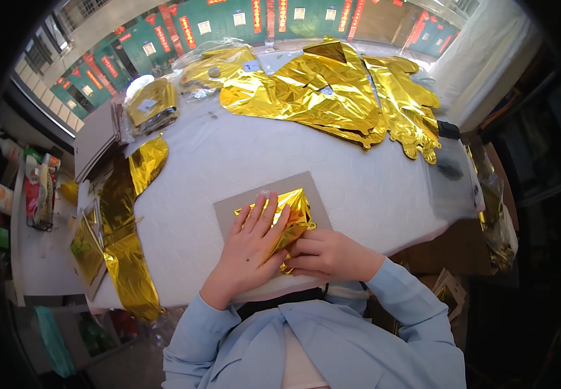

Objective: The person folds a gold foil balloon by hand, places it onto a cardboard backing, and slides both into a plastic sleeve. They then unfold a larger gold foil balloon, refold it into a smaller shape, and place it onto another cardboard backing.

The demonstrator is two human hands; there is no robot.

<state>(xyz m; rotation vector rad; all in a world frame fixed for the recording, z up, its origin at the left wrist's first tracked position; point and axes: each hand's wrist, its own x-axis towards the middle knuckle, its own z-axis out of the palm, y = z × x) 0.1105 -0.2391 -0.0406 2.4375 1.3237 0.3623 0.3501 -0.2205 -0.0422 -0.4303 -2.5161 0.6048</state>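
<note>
A folded gold foil balloon (298, 200) lies on a grey cardboard sheet (227, 206) near the table's front edge. My left hand (254, 240) rests flat on the foil, fingers stretched out and slightly apart, pressing its left part. At the near right side of the fold, my right hand (333, 254) has its fingers curled together on the balloon's edge. Part of the foil shows between my two hands. The right fingertips are partly hidden in the foil.
Large flat gold foil balloons (300, 97) spread across the far side of the white-covered table (183, 194). Another long foil piece (125, 259) hangs over the left edge. A cardboard stack (99, 139) and a bundled foil pack (153, 104) stand at the far left.
</note>
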